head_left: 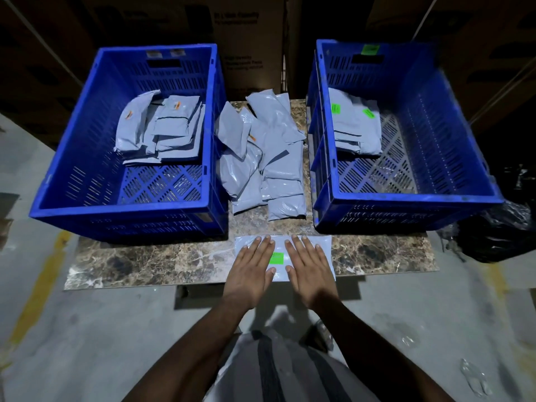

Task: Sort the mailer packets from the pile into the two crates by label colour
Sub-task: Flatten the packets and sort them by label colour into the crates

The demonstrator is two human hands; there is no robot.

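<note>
— So where is the packet (324,250)?
— Flat on the marble table (145,262), under both palms: left hand (251,269) and right hand (307,271) press it with fingers straight and spread, its green label (276,258) between them.
— And beyond the fingertips?
— The pile (261,158). Left of it, the left crate (124,207) holds orange-labelled packets; to the right, the right crate (406,198) holds green-labelled ones.

The pile of packets (262,158) fills the gap between the left crate (127,210) and right crate (406,204); bare desk (150,262) lies along the near edge.
</note>
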